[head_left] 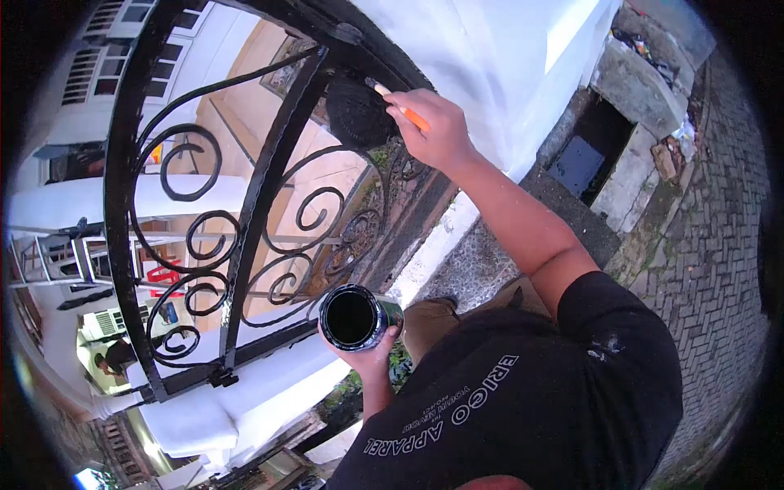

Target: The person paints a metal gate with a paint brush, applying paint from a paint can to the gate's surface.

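Where black meets white, a light touch pays

As I read the head view, my right hand (pixel 434 128) is closed around the brush (pixel 381 88), its tip aimed at the dark upper part of the black ironwork (pixel 261 196). I cannot tell whether the bristles touch it. My left hand (pixel 369 358) is wrapped around the can (pixel 380 317), near the lower scrolls, its mouth turned up with what looks like dark paint (pixel 349 318) inside.

Since the white wall (pixel 506 73) lies just beyond the brush, I judge that small strokes, drawn away from it, suit this spot best. I'd load only the tip, wipe the excess on the rim, work into the recesses first, and hold the can level, closer beneath the brush, to catch drips.
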The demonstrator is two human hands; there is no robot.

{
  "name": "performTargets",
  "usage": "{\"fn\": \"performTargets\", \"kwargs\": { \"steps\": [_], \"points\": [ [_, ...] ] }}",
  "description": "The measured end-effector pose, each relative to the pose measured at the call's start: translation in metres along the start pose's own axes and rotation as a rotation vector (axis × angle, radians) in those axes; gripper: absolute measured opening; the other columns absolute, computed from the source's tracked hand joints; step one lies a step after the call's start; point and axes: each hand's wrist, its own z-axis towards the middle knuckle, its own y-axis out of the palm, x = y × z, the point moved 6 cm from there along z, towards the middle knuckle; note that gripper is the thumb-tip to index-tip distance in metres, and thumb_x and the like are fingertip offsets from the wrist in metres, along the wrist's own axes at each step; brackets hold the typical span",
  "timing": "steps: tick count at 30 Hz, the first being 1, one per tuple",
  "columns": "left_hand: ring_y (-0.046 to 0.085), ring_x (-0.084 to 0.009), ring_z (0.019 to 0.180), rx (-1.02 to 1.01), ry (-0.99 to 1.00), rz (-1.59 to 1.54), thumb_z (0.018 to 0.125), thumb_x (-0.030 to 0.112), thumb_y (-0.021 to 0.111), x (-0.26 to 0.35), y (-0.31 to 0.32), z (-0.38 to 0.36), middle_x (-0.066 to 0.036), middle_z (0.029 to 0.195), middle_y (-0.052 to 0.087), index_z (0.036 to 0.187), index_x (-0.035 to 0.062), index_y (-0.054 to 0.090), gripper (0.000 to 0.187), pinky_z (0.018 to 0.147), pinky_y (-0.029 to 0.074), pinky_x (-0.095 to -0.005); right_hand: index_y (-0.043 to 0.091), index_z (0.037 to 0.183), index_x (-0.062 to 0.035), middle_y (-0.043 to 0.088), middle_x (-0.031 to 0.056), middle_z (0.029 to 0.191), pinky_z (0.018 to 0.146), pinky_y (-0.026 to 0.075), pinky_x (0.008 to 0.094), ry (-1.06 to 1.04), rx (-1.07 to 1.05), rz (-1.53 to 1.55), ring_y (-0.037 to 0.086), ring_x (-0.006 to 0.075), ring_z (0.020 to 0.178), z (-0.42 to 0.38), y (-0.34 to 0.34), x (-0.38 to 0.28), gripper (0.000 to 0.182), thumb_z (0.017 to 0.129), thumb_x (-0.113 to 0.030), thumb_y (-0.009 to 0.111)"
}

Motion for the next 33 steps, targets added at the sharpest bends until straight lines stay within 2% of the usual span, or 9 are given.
{"fn": "performTargets", "kwargs": {
  "steps": [7,11,14,18,21,23,29,31,33],
  "points": [
    [0.05,-0.0277,0.124,0.032,0.016,-0.053,0.05,0.034,0.096,0.003,0.009,-0.001,-0.015,0.133,0.045,0.143,0.0034,0.02,0.123,0.107,0.04,-0.0424,0.069,0.096,-0.0083,0.065,0.0113,0.08,0.06,0.051,0.0368,0.075,-0.175,-0.129,0.064,0.031,0.068,-0.024,0.006,0.019,0.013,0.084,-0.01,0.069],
    [0.05,-0.0272,0.124,0.069,-0.037,-0.023,0.049,0.034,0.096,-0.004,0.008,-0.005,-0.014,0.132,0.046,0.142,0.0024,0.021,0.124,0.107,0.039,-0.042,0.07,0.1,-0.0084,0.067,0.012,0.082,0.061,0.052,0.0352,-0.143,-0.07,0.08,0.065,0.0301,0.069,0.014,0.004,-0.017,0.016,0.084,-0.011,0.069],
    [0.05,-0.0272,0.124,0.083,-0.017,-0.017,0.049,0.035,0.096,-0.001,0.007,-0.008,-0.014,0.132,0.045,0.143,0.0023,0.021,0.124,0.107,0.038,-0.0418,0.07,0.098,-0.0034,0.068,0.0129,0.083,0.061,0.05,0.0287,0.014,-0.148,0.02,0.065,0.0221,0.068,-0.005,0.011,0.019,0.013,0.085,-0.003,0.068],
    [0.049,-0.0274,0.124,0.06,0.012,-0.011,0.05,0.034,0.096,0.006,0.005,-0.005,-0.015,0.133,0.044,0.143,0.0024,0.02,0.124,0.107,0.038,-0.0418,0.071,0.098,-0.004,0.069,0.0124,0.085,0.063,0.05,0.0281,0.026,-0.062,0.088,0.065,0.0206,0.069,0.004,-0.005,0.003,0.013,0.086,-0.005,0.067],
    [0.049,-0.0275,0.124,0.087,-0.044,0.024,0.05,0.034,0.096,0.002,-0.001,-0.007,-0.015,0.134,0.044,0.144,0.0028,0.019,0.125,0.108,0.037,-0.0424,0.071,0.098,-0.0038,0.069,0.0134,0.086,0.065,0.051,0.0291,-0.005,-0.091,0.001,0.066,0.0233,0.071,0.014,0.004,-0.008,0.014,0.085,-0.005,0.067],
    [0.049,-0.0276,0.124,0.089,-0.048,0.036,0.05,0.033,0.096,0.006,-0.001,-0.006,-0.015,0.134,0.044,0.144,0.0031,0.02,0.125,0.108,0.038,-0.0422,0.07,0.098,-0.004,0.068,0.0141,0.085,0.063,0.051,0.0347,-0.063,-0.273,0.044,0.065,0.0291,0.071,0.002,0.016,-0.013,0.015,0.083,-0.004,0.069],
    [0.05,-0.0272,0.123,0.088,-0.035,-0.015,0.05,0.031,0.096,0.012,-0.003,-0.008,-0.014,0.133,0.045,0.143,0.0027,0.021,0.123,0.107,0.039,-0.041,0.068,0.102,-0.0033,0.065,0.0117,0.081,0.064,0.049,0.0319,-0.038,-0.092,0.031,0.064,0.0255,0.071,0.011,0.0,-0.004,0.018,0.084,-0.003,0.068],
    [0.05,-0.0269,0.123,0.086,0.019,-0.006,0.051,0.031,0.096,0.009,-0.005,-0.005,-0.014,0.133,0.045,0.143,0.0027,0.021,0.122,0.107,0.039,-0.0407,0.068,0.102,-0.0028,0.066,0.0127,0.083,0.065,0.049,0.0313,-0.024,-0.334,0.054,0.064,0.025,0.073,0.005,0.011,-0.012,0.017,0.084,-0.003,0.068],
    [0.049,-0.0264,0.124,0.073,0.019,0.005,0.051,0.031,0.096,0.007,-0.004,-0.008,-0.014,0.133,0.045,0.144,0.0026,0.021,0.123,0.107,0.039,-0.0407,0.07,0.103,-0.0032,0.068,0.0131,0.087,0.068,0.049,0.0312,0.044,-0.369,0.081,0.065,0.0244,0.076,0.006,0.009,-0.008,0.018,0.084,-0.003,0.068]
  ]
}}
